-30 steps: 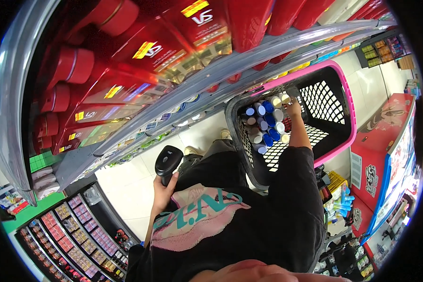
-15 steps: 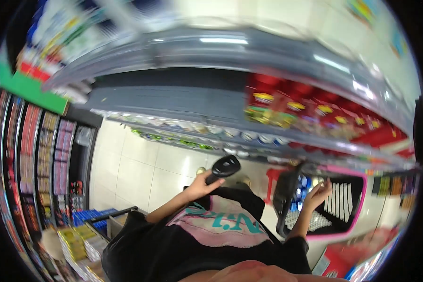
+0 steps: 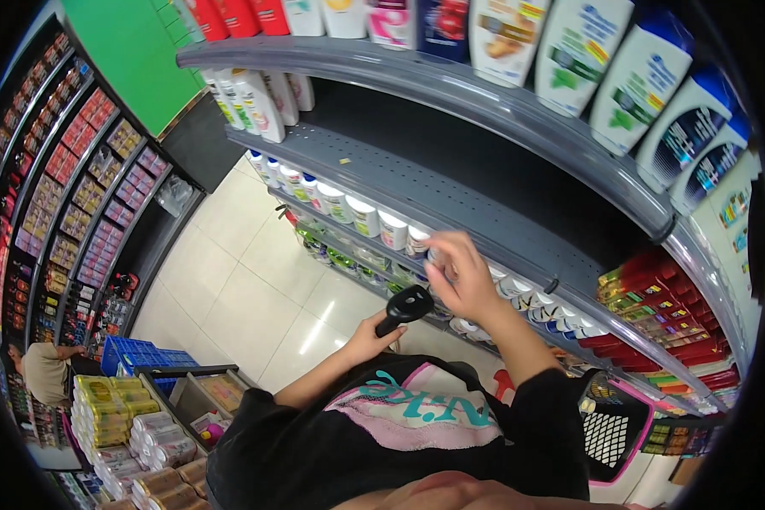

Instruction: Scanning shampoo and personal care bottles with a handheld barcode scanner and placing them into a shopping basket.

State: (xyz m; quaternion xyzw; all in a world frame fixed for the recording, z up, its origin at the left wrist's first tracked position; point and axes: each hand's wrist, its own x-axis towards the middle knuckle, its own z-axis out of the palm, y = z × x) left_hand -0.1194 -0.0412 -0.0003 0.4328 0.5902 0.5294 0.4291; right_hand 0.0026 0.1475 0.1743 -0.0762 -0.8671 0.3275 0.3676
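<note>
My left hand [image 3: 369, 337] is closed round the handle of a black handheld barcode scanner [image 3: 409, 304], held in front of my body. My right hand [image 3: 463, 279], slightly blurred, is raised at the edge of the grey shelf [image 3: 501, 200]. Its fingers are curved, with the thumb apart from them, and I see nothing clearly held. Just beyond its fingertips, a row of white bottles [image 3: 363, 216] stands on the tier below. Part of this row is hidden behind the hand.
Shampoo bottles [image 3: 569, 55] line the upper shelf; red packages [image 3: 667, 297] fill its right end. A black basket with pink rim [image 3: 646, 442] stands at right. At lower left are stacked cans [image 3: 110, 399], blue crates [image 3: 144, 355] and a person [image 3: 47, 374].
My right hand has left the basket and moved up and left to the shelf edge. The view has turned left. My left hand still holds the barcode scanner.
</note>
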